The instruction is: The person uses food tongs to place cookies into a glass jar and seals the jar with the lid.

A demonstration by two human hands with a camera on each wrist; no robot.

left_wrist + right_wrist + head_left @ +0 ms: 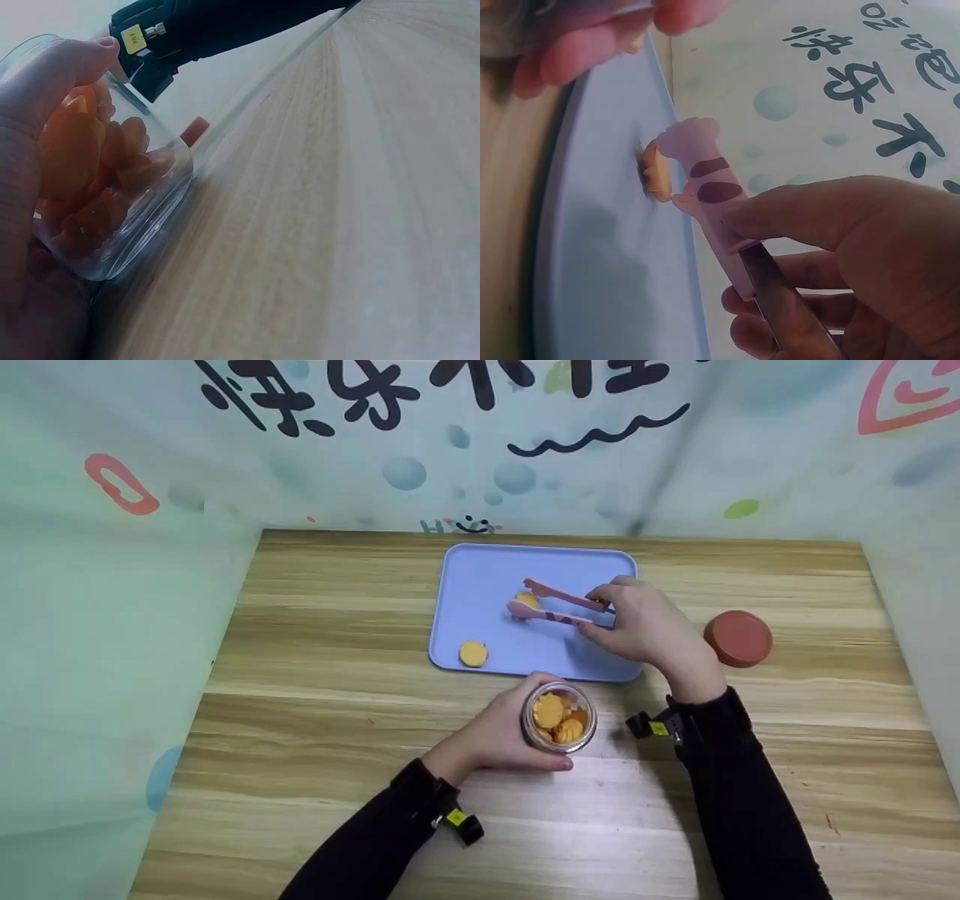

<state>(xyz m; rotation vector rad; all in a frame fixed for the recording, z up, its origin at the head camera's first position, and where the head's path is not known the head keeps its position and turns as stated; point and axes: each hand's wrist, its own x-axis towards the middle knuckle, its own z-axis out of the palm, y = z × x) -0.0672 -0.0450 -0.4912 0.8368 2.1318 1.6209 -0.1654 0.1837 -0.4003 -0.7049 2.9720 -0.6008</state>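
Observation:
My left hand (pixel 502 731) grips a clear glass jar (pixel 591 726) with several round yellow-orange biscuits inside. The jar is uncapped, and in the left wrist view its glass wall (pixel 150 225) shows the biscuits (pixel 97 150). In my right hand (pixel 649 626) are pink tongs (pixel 562 617) with paw-shaped tips, pinched between thumb and fingers. The tips stand apart on either side of a biscuit (pixel 526 599) over the blue tray (pixel 495 570); whether they touch it I cannot tell. The right wrist view shows that biscuit (pixel 656 172) beside the tips. Another biscuit (pixel 473 654) lies at the tray's near left corner.
A round reddish-brown lid (pixel 739 638) lies on the wooden table (pixel 322 660), right of the tray and beside my right wrist. A printed cloth (pixel 337 480) stands along the table's back edge and sides.

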